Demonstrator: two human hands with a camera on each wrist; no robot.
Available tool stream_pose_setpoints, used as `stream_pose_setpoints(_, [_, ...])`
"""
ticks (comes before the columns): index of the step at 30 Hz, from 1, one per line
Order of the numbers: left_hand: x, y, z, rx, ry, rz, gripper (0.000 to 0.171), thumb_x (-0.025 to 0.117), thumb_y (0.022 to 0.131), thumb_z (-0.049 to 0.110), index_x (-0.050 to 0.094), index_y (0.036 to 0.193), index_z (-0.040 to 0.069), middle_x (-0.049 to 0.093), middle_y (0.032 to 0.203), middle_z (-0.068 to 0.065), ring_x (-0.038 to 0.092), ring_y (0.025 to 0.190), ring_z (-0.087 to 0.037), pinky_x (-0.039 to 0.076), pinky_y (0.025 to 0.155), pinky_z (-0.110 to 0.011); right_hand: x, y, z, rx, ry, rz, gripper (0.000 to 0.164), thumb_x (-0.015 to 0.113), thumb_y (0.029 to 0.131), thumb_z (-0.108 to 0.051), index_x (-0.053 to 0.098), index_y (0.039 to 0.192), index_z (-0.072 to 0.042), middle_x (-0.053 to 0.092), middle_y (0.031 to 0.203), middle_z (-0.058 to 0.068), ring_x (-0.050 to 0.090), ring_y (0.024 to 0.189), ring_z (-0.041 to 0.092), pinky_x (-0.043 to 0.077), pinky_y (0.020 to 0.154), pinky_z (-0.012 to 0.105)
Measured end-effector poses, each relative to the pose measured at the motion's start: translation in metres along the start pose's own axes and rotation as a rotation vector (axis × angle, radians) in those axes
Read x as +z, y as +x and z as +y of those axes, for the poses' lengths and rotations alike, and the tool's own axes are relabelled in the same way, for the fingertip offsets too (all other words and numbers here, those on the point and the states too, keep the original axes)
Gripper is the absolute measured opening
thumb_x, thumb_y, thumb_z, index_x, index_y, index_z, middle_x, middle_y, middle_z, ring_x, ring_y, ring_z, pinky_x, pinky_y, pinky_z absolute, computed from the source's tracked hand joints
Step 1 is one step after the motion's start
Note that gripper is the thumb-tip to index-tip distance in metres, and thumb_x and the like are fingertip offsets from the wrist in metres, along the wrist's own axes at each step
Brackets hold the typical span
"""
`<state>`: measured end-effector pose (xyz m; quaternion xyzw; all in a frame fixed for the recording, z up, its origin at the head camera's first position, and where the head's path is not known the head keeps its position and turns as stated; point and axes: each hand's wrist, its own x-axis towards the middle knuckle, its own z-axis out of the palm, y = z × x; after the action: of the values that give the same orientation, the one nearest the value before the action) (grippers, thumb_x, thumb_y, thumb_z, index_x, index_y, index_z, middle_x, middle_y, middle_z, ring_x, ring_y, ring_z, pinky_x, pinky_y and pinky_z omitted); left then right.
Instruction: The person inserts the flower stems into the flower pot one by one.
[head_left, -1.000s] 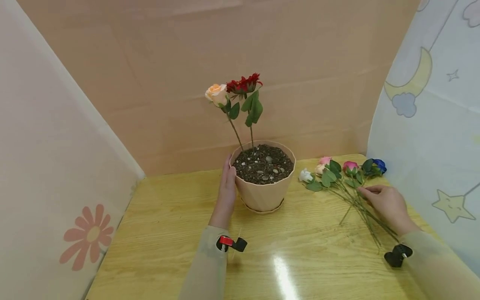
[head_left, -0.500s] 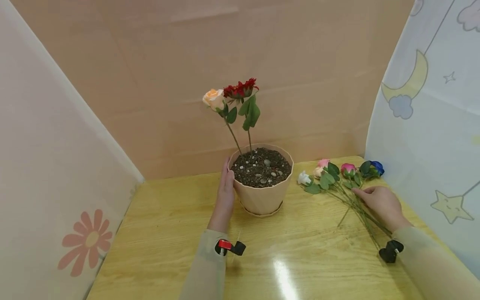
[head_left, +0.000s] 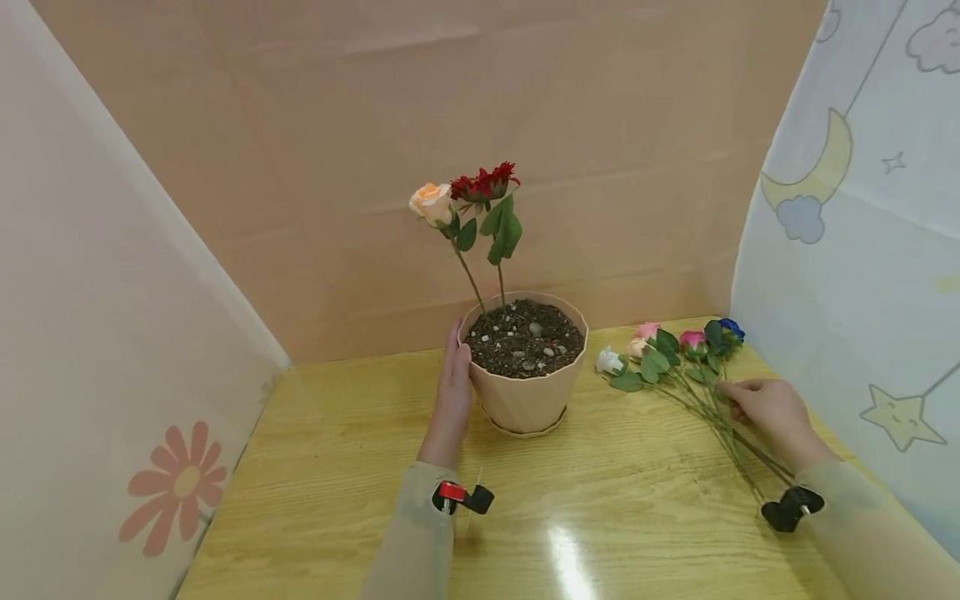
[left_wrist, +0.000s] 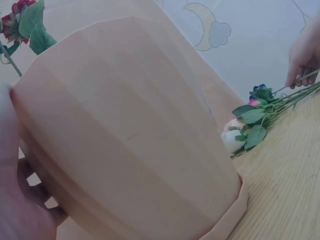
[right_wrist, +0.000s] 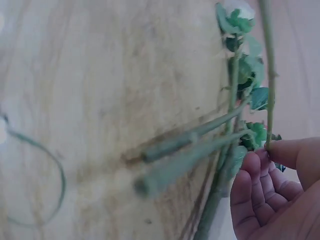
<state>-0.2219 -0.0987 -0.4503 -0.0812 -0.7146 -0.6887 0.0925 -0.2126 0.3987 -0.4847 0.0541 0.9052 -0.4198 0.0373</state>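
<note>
A peach plastic flowerpot (head_left: 525,400) filled with dark soil stands on a saucer. In it, a pale orange rose (head_left: 432,204) and a red flower (head_left: 483,183) stand upright. My left hand (head_left: 452,383) rests along the pot's left side, fingers straight and fingertips up at the rim. At the right, my right hand (head_left: 772,412) pinches a green stem (right_wrist: 270,75) between thumb and forefinger. That stem runs towards a blue rose (head_left: 729,331). Beneath it lie more artificial roses, among them a white rose (head_left: 609,360) and a magenta rose (head_left: 693,340), with their stems crossed.
The wooden table (head_left: 337,467) ends at a peach backdrop cloth (head_left: 315,208). Printed cloths stand on both sides; the right-hand cloth (head_left: 832,292) is close to the roses and my right hand.
The blue rose has shifted left towards the magenta one, with my right hand pinching its stem. My left hand stays against the pot. The head view has tilted slightly.
</note>
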Motion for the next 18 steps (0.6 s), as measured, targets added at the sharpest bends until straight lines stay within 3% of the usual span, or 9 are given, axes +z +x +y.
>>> stream_pose_setpoints(5, [0.002,0.0,0.002,0.002,0.002,0.008,0.056,0.031,0.122,0.048,0.02,0.176,0.044,0.014,0.183,0.006,0.008,0.169,-0.026,0.011,0.132,-0.064,-0.01,-0.007,-0.011,0.051,0.051,0.029,0.057,0.052,0.117,-0.046,0.073,0.097,0.003,0.067,0.08,0.006,0.057,0.073,0.022,0.046,0.069,0.031])
stream_pose_setpoints(8, [0.003,0.001,0.003,0.016,-0.006,0.005,0.057,0.032,0.122,0.047,0.02,0.177,0.04,0.014,0.183,0.003,0.009,0.169,-0.028,0.011,0.132,-0.064,-0.017,-0.01,-0.021,0.062,0.054,0.075,0.06,0.052,0.116,-0.047,0.073,0.114,0.009,0.071,0.083,0.0,0.066,0.079,0.018,0.051,0.071,0.029])
stream_pose_setpoints(10, [0.004,0.002,0.004,0.02,-0.008,0.003,0.058,0.032,0.122,0.047,0.019,0.178,0.038,0.013,0.184,0.002,0.009,0.169,-0.029,0.012,0.132,-0.064,-0.02,-0.012,-0.027,0.068,0.1,0.098,0.066,0.053,0.115,-0.048,0.067,0.131,0.014,0.072,0.084,-0.005,0.07,0.079,0.013,0.058,0.082,0.038])
stream_pose_setpoints(12, [0.004,0.002,0.004,0.022,-0.009,0.001,0.058,0.033,0.122,0.047,0.019,0.178,0.038,0.012,0.184,0.002,0.009,0.169,-0.029,0.011,0.132,-0.064,-0.021,-0.012,-0.034,0.065,0.146,0.122,0.071,0.054,0.115,-0.049,0.06,0.143,0.016,0.073,0.084,-0.01,0.072,0.079,0.008,0.056,0.094,0.05])
stream_pose_setpoints(15, [0.003,0.001,0.004,0.01,-0.004,0.01,0.058,0.033,0.121,0.049,0.019,0.177,0.041,0.012,0.183,0.005,0.009,0.169,-0.027,0.011,0.132,-0.064,-0.021,-0.01,-0.046,0.027,0.19,0.162,0.069,0.057,0.113,-0.051,0.062,0.141,0.012,0.072,0.083,-0.014,0.069,0.078,0.004,0.055,0.096,0.041])
stream_pose_setpoints(18, [0.004,0.0,0.003,0.006,-0.002,0.012,0.057,0.033,0.121,0.049,0.02,0.176,0.043,0.012,0.183,0.006,0.009,0.169,-0.027,0.011,0.132,-0.064,-0.021,-0.009,-0.058,-0.013,0.211,0.199,0.056,0.062,0.111,-0.054,0.072,0.13,-0.002,0.073,0.083,-0.016,0.068,0.08,0.003,0.049,0.081,0.023])
